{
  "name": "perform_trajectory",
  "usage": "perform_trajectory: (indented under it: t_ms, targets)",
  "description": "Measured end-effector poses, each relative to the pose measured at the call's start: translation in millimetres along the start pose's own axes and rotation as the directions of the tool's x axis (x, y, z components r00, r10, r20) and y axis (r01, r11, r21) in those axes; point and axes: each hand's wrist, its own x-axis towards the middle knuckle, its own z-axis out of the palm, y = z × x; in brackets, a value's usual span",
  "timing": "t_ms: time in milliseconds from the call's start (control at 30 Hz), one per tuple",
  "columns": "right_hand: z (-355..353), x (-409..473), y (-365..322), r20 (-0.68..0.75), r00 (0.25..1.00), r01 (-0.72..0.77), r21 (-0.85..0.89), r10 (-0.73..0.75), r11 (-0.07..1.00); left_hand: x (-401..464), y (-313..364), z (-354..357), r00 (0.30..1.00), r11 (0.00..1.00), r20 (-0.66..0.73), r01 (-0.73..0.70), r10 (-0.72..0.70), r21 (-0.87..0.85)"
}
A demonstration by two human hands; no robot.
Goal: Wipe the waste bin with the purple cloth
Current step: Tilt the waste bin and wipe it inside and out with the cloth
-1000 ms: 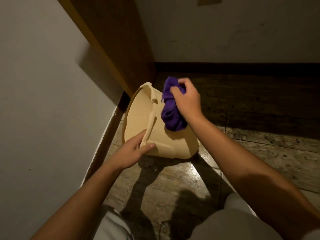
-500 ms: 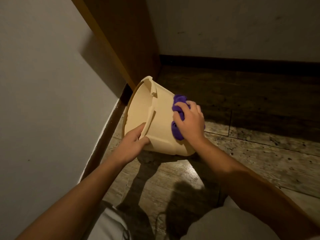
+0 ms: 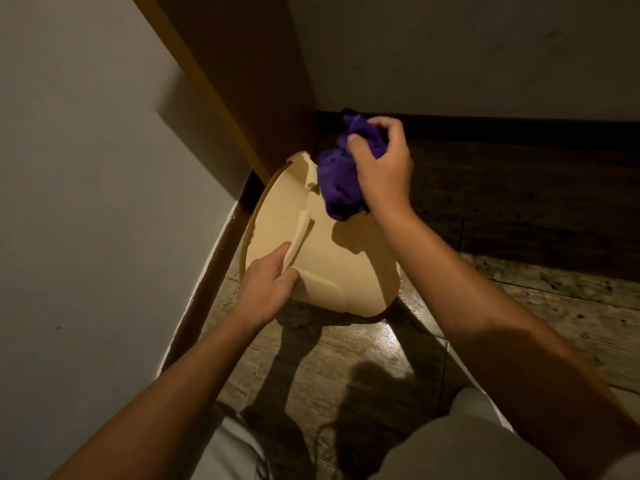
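A cream plastic waste bin is tilted on the floor, its open mouth turned to the left toward the wall. My left hand grips its near rim, fingers inside the opening and thumb on the outer side. My right hand holds a bunched purple cloth just above the bin's upper outer side, near the rim. The cloth hangs from my fingers and casts a shadow on the bin's wall. The rim looks chipped at its top edge.
A pale wall rises close on the left with a dark skirting strip along the floor. A brown wooden panel stands behind the bin in the corner. Worn wooden floorboards stretch to the right. My knees show at the bottom.
My right hand has lifted the cloth from the bin's lower side up to its top near the rim. The left hand keeps its grip on the rim.
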Motion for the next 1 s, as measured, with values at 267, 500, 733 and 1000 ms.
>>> perform_trajectory:
  t_ms: [267,500,733,1000]
  targets:
    - [-9.0,-54.3,80.8,0.184,0.982,0.041,-0.373,0.031,0.927,1.0,-6.4,-4.3,0.994,0.959,-0.056,0.076,-0.095,-0.274]
    - [-66.0,-15.4,95.7,-0.03,0.945,-0.277,-0.598,0.325,0.752,5.5,-0.6,-11.5,0.991,0.941,-0.022,0.117,-0.131,-0.319]
    - [-50.3,-24.9,8.2,0.058,0.962,-0.27,0.034,0.267,0.962,2.9,6.8,-18.6,0.973,0.916,0.202,0.179,-0.111,-0.36]
    - [3.0,-111.6,3.6,0.458,0.878,0.281,-0.265,-0.136,0.922,7.4,15.5,-8.5,1.0,0.855,0.01,0.027,-0.025,-0.518]
